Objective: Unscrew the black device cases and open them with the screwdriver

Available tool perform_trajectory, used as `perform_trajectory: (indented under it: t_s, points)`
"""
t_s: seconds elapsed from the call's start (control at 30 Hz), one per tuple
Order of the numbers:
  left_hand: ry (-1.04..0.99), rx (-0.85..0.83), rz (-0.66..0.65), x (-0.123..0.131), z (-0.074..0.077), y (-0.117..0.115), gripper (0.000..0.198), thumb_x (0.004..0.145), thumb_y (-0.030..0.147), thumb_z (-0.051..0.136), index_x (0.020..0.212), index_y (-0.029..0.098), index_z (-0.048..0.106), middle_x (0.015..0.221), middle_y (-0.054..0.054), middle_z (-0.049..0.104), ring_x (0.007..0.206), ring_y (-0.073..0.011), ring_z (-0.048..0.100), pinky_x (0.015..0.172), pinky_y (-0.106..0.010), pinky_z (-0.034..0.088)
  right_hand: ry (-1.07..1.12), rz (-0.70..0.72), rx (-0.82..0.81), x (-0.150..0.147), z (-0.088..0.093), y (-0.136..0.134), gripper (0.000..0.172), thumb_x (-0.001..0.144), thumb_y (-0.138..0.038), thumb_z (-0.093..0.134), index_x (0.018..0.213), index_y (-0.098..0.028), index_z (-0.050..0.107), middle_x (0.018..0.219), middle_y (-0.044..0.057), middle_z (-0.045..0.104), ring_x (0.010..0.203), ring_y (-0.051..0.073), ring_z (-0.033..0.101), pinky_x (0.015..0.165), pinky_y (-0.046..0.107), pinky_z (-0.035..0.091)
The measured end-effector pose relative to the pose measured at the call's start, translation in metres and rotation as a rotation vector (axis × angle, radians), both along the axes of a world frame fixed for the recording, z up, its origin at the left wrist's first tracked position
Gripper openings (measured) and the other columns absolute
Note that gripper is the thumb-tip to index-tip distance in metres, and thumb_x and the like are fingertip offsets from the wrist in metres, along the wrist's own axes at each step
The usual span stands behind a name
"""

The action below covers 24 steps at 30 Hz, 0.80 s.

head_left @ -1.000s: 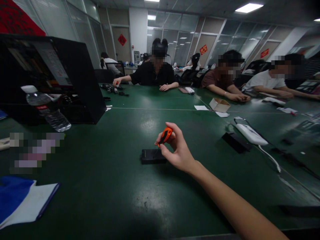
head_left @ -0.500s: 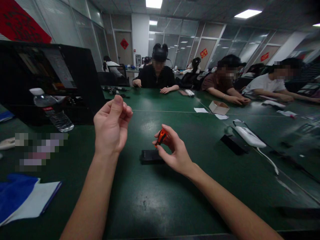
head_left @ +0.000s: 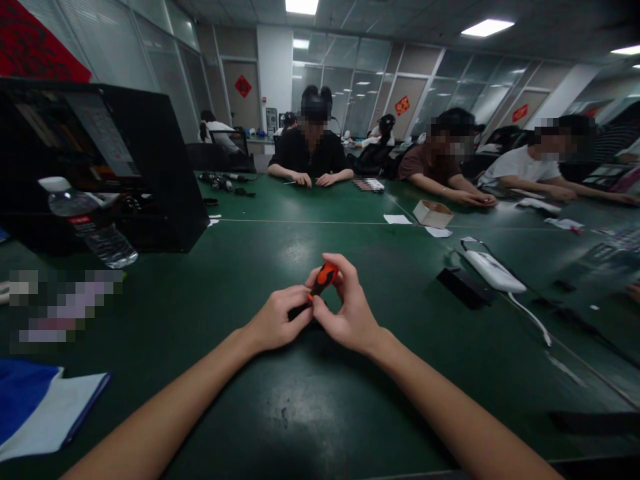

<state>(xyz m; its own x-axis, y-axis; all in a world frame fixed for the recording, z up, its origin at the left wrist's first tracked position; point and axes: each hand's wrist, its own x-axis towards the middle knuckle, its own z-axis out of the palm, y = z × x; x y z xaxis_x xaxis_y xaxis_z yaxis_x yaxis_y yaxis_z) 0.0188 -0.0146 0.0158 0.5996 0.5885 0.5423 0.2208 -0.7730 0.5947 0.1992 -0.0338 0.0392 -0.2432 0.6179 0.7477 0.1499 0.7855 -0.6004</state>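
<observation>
An orange-and-black screwdriver (head_left: 326, 277) is held by the handle in my right hand (head_left: 351, 310), between thumb and fingers, tilted with its lower end pointing down and left. Close against it, my left hand (head_left: 277, 320) closes its thumb and fingers around a small black rectangular box (head_left: 299, 311) on the green table (head_left: 295, 250). Most of the box is covered by my hands. The screwdriver's tip is hidden, so I cannot tell exactly where it touches.
On the left stand a black computer case (head_left: 165, 173) and a leaning water bottle (head_left: 95, 223), with a blue-and-white glove (head_left: 55, 407) nearer. To the right lie a black block (head_left: 464, 288), a white power strip (head_left: 493, 267) and an open cardboard box (head_left: 433, 213). People sit across the table.
My left hand has come down from its raised position to the black box beside the screwdriver. My right hand still holds the screwdriver. The person opposite has brought their hands together.
</observation>
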Motion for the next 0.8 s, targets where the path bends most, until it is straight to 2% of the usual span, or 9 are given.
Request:
perform_trajectory:
  t_s: [0.1,0.2,0.27,0.37,0.47,0.53,0.6,0.67,0.8]
  points:
    - [0.005,0.093,0.001,0.002,-0.002,0.003,0.021,0.099,0.02,0.051,0.089,0.015,0.068,0.091,-0.01,0.07,0.087,-0.0208,0.064,0.081,-0.034,0.053,-0.02,-0.027,-0.013,0.002,0.001,0.003,0.069,0.088,-0.013,0.063,0.147,-0.034,0.032,0.102,0.002,0.062,0.088,0.017,0.065,0.089,0.04,0.057]
    - [0.015,0.158,0.011,0.004,-0.005,0.004,0.023,0.099,0.016,0.049,0.087,0.015,0.068,0.09,-0.01,0.071,0.086,-0.0208,0.064,0.08,-0.034,0.054,0.005,0.007,-0.076,0.004,0.003,0.005,0.066,0.09,-0.013,0.061,0.146,-0.035,0.032,0.106,0.002,0.06,0.09,0.015,0.065,0.09,0.038,0.057]
    - [0.053,0.171,0.018,0.004,-0.006,0.004,0.021,0.099,0.016,0.05,0.091,0.015,0.07,0.098,-0.011,0.073,0.092,-0.0217,0.065,0.083,-0.035,0.054,0.018,0.06,-0.131,0.008,0.005,0.005,0.068,0.09,-0.012,0.06,0.146,-0.035,0.031,0.111,0.003,0.059,0.094,0.015,0.065,0.091,0.036,0.057]
    - [0.148,0.147,0.049,0.003,-0.007,0.002,0.018,0.097,0.024,0.06,0.109,0.016,0.071,0.113,-0.011,0.074,0.103,-0.0238,0.067,0.09,-0.037,0.055,-0.003,0.062,-0.188,0.025,0.003,0.005,0.068,0.088,-0.012,0.064,0.144,-0.034,0.032,0.108,0.002,0.061,0.095,0.014,0.065,0.093,0.036,0.057]
    - [0.237,0.094,0.133,0.003,-0.009,0.0,0.039,0.09,0.04,0.072,0.121,0.017,0.069,0.116,-0.011,0.076,0.104,-0.0271,0.071,0.092,-0.04,0.056,0.04,-0.036,-0.205,0.049,-0.002,0.007,0.061,0.087,-0.015,0.066,0.138,-0.033,0.037,0.103,0.001,0.062,0.089,0.014,0.066,0.084,0.034,0.06]
    - [0.284,0.054,0.209,0.004,-0.011,-0.001,0.046,0.086,0.046,0.075,0.121,0.017,0.071,0.115,-0.01,0.077,0.101,-0.0287,0.074,0.09,-0.042,0.057,0.137,-0.128,-0.216,0.062,-0.004,0.008,0.056,0.087,-0.016,0.066,0.134,-0.032,0.038,0.099,0.0,0.061,0.079,0.013,0.065,0.071,0.03,0.06]
    - [0.313,0.021,0.266,0.006,-0.012,-0.001,0.043,0.086,0.048,0.075,0.118,0.02,0.073,0.113,-0.008,0.078,0.098,-0.0284,0.075,0.088,-0.041,0.059,0.228,-0.202,-0.217,0.07,-0.005,0.01,0.054,0.087,-0.017,0.065,0.131,-0.032,0.038,0.096,-0.001,0.06,0.069,0.012,0.062,0.06,0.027,0.058]
    - [0.315,0.001,0.294,0.008,-0.012,-0.002,0.038,0.087,0.047,0.073,0.115,0.021,0.075,0.111,-0.006,0.079,0.096,-0.027,0.076,0.086,-0.039,0.059,0.265,-0.241,-0.208,0.071,-0.005,0.011,0.054,0.085,-0.016,0.065,0.129,-0.032,0.038,0.095,-0.002,0.059,0.067,0.011,0.061,0.058,0.027,0.056]
    - [0.303,0.004,0.315,0.009,-0.013,-0.002,0.038,0.087,0.048,0.071,0.114,0.021,0.075,0.109,-0.005,0.08,0.093,-0.026,0.076,0.085,-0.038,0.059,0.209,-0.251,-0.191,0.065,-0.006,0.009,0.055,0.083,-0.015,0.065,0.128,-0.03,0.038,0.094,-0.001,0.059,0.076,0.014,0.062,0.06,0.029,0.056]
